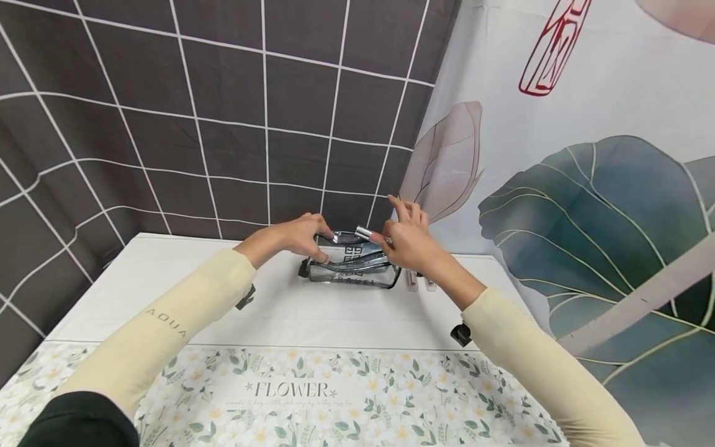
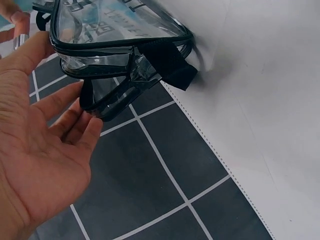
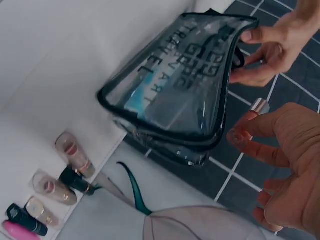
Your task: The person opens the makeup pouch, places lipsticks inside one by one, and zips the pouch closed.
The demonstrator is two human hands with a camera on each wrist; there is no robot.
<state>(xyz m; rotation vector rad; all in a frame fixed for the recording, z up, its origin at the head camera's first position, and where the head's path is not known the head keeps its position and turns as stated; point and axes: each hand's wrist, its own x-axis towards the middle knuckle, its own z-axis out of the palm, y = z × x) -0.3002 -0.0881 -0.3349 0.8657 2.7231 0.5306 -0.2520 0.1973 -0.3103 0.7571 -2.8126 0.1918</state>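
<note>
A clear zip pouch (image 1: 352, 280) with black trim and "TRAVEL" lettering stands at the back of the white table, its top open. My left hand (image 1: 300, 236) holds the pouch by its opening, thumb on the near rim and fingers at the far one. Something pale blue (image 3: 142, 97) shows through the plastic. Over the pouch's right end, my right hand (image 1: 410, 241) pinches a small lipstick-like tube (image 3: 248, 121) between thumb and forefinger. The tube has a shiny silver end and a clear pinkish part; its other fingers are spread away from it.
Several lipsticks (image 3: 75, 155) lie in a row right of the pouch, along with a pink item (image 3: 20, 230). A floral mat (image 1: 296, 397) covers the table's near part. Dark grid cloth (image 1: 223, 149) hangs behind, and a leaf-print curtain (image 1: 603, 205) on the right.
</note>
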